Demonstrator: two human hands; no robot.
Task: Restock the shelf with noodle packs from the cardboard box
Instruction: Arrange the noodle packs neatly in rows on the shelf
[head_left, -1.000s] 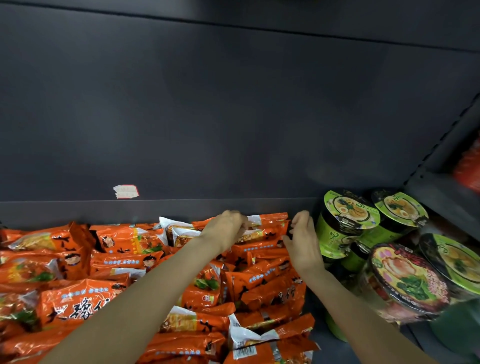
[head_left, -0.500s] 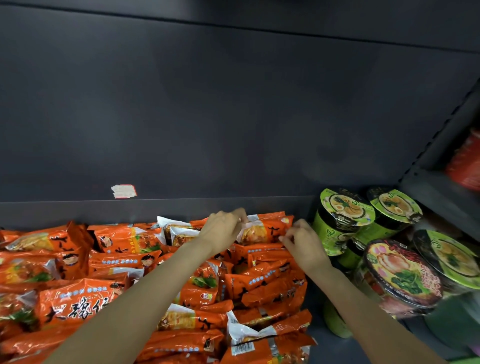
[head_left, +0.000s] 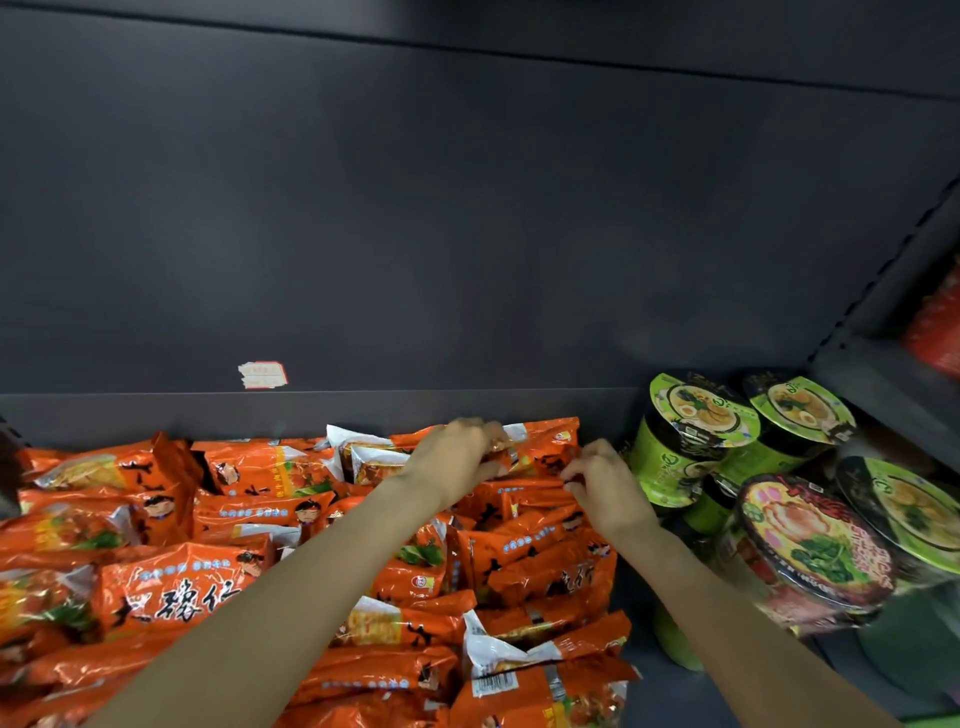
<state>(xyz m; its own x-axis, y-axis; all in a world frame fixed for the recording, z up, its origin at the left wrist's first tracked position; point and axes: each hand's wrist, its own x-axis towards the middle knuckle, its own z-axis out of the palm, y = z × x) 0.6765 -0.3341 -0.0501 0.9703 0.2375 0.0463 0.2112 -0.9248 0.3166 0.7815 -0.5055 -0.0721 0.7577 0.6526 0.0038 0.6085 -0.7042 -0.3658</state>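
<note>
Reaching to the shelf's (head_left: 467, 410) back, we pinch the rearmost orange noodle pack (head_left: 545, 441) with both hands, left hand (head_left: 457, 457) and right hand (head_left: 597, 480) (green noodle cups (head_left: 685, 441) sit just right of our grip).

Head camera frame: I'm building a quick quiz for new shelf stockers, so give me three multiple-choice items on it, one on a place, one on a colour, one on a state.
1. Where do the noodle cups stand relative to the orange noodle packs?
A. To their right
B. To their left
C. On top of them

2. What colour is the lid of the nearest bowl?
A. Plain white
B. Dark red with pink
C. Blue

3. What is the left hand doing?
A. Hanging idle off the shelf
B. Gripping a cup
C. Gripping the back noodle pack

Answers:
1 A, the cups fill the shelf's right end.
2 B, its lid is dark red with pink edging.
3 C, its fingers curl on that pack, with the right hand pinching at the pack's other end.
</note>
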